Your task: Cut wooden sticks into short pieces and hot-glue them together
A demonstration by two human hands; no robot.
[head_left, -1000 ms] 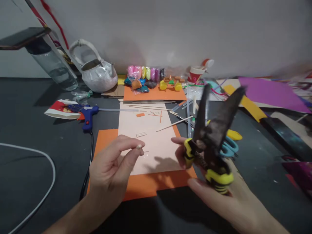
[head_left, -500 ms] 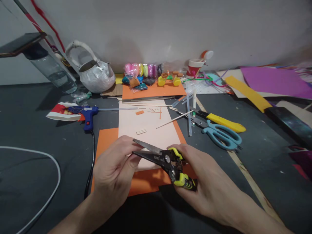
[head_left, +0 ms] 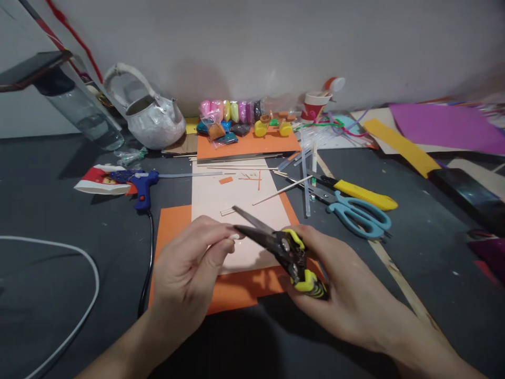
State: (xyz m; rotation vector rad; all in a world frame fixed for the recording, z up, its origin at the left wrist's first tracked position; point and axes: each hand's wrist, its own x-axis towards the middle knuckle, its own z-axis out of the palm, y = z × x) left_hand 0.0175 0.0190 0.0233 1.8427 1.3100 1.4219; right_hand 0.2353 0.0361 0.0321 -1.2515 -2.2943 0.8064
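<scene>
My right hand (head_left: 335,279) is wrapped round the handles of black-and-yellow snips (head_left: 282,247), whose blades are parted and point left. Thumb and forefinger of my left hand (head_left: 193,263) are pinched together on a small whitish piece (head_left: 234,237); only its end shows, so its kind is unclear. The lower blade tip lies close by those fingertips; whether it touches them I cannot tell. Both hands are held above a pale sheet (head_left: 213,192) lying on orange card (head_left: 236,295). A few short sticks (head_left: 228,212) and an orange scrap (head_left: 226,180) rest on the sheet.
A blue glue gun (head_left: 142,187) lies left with its cord. Blue-handled scissors (head_left: 359,216), a yellow cutter (head_left: 365,196) and clear glue sticks (head_left: 305,184) lie right. Behind are a silver kettle (head_left: 155,123), a water bottle (head_left: 84,113), clay packs (head_left: 232,113) and a red cup (head_left: 314,107).
The snips have moved right and slightly away from my left fingers, their blades still parted. The whitish piece now shows at my left fingertips.
</scene>
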